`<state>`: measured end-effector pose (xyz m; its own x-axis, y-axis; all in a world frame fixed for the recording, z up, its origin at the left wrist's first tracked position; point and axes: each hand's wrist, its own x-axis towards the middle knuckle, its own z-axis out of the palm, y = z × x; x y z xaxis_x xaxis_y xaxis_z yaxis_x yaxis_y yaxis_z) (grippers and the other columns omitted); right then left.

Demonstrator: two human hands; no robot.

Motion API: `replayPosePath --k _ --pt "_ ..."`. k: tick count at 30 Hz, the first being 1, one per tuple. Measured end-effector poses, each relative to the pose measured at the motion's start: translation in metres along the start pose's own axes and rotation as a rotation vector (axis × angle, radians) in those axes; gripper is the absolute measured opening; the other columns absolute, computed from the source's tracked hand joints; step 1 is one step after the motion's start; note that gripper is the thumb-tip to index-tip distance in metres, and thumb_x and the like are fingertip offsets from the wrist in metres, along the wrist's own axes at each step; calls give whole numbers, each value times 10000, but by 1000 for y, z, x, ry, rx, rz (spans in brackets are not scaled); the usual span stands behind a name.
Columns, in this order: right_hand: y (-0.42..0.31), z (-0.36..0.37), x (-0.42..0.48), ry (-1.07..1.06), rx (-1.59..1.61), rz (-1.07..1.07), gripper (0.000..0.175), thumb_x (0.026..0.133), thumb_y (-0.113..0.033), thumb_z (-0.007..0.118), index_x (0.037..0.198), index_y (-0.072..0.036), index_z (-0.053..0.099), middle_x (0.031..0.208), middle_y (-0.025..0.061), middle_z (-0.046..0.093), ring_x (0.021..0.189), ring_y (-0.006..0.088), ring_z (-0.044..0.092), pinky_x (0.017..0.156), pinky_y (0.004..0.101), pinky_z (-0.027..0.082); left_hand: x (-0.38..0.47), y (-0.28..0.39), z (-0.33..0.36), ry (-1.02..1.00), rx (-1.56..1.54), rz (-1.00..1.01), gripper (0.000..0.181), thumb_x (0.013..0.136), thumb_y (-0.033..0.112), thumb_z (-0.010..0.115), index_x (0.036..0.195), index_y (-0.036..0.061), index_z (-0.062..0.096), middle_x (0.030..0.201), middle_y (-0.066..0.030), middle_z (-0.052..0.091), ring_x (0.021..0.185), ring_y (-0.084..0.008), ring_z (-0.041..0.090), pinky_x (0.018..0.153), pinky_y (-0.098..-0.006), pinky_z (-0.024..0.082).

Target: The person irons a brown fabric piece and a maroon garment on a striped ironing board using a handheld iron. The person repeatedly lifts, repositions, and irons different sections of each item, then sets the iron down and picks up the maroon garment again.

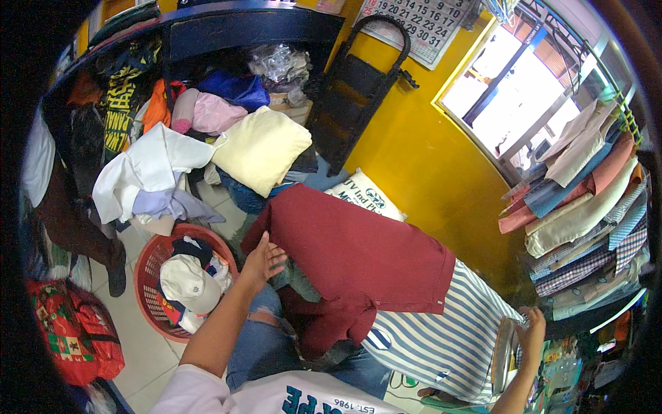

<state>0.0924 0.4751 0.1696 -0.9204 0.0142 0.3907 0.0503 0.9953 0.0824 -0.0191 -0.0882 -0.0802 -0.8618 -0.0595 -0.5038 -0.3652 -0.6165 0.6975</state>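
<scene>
A maroon garment (357, 248), apparently a shirt, lies over the ironing board, with one part hanging down the near side towards my knees. Blue-and-white striped cloth (445, 331) covers the board beneath it. My left hand (266, 259) is at the garment's left edge with its fingers apart, holding nothing; whether it touches the cloth is unclear. At the board's right end a clothes iron (501, 357) is tipped up, its flat soleplate facing left. My right hand (532, 331) is curled at the iron's far side, where the handle is mostly hidden.
A red plastic basket (142, 290) holds a white cap (189, 284) and clothes. White garments (150, 165) and folded pale yellow cloth (264, 150) are piled beyond it. A folded step ladder (357, 88) leans on the yellow wall. Shirts (584, 222) hang at right; a red bag (77, 331) lies left.
</scene>
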Motion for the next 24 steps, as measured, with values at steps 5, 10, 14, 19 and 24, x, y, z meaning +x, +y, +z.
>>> replayPosePath --k 5,10,14,19,24 --pt "-164 32 -22 -600 872 -9 313 724 -9 725 1017 0 616 974 71 617 810 122 594 717 229 476 28 0 2 44 -301 -183 731 833 601 522 1200 -22 415 1236 -187 458 1124 -299 469 925 -464 393" --pt "-273 69 -17 -788 961 131 285 727 -161 773 889 0 604 726 27 568 620 80 513 533 246 418 42 21 12 106 -526 -58 324 903 271 571 629 169 432 614 17 491 707 -159 602 767 -367 495" --pt "-317 73 3 -766 811 -251 243 764 -187 736 778 -27 554 655 27 482 611 96 457 547 276 393 62 55 -1 113 -632 24 271 903 272 571 731 160 392 664 21 410 641 -118 478 632 -294 427" --pt "-377 92 60 -937 1202 -106 200 906 -203 573 955 -17 517 890 26 519 862 81 448 786 238 383 105 112 -43 261 -814 379 308 920 274 538 1095 71 385 1054 -71 455 992 -164 463 867 -323 383" --pt "-483 109 127 -792 1582 -55 253 941 -220 490 1100 -24 472 1067 64 513 1015 133 465 908 292 375 65 165 -48 238 -587 795 523 943 271 499 1359 12 318 1340 -125 429 1250 -218 400 1022 -334 312"
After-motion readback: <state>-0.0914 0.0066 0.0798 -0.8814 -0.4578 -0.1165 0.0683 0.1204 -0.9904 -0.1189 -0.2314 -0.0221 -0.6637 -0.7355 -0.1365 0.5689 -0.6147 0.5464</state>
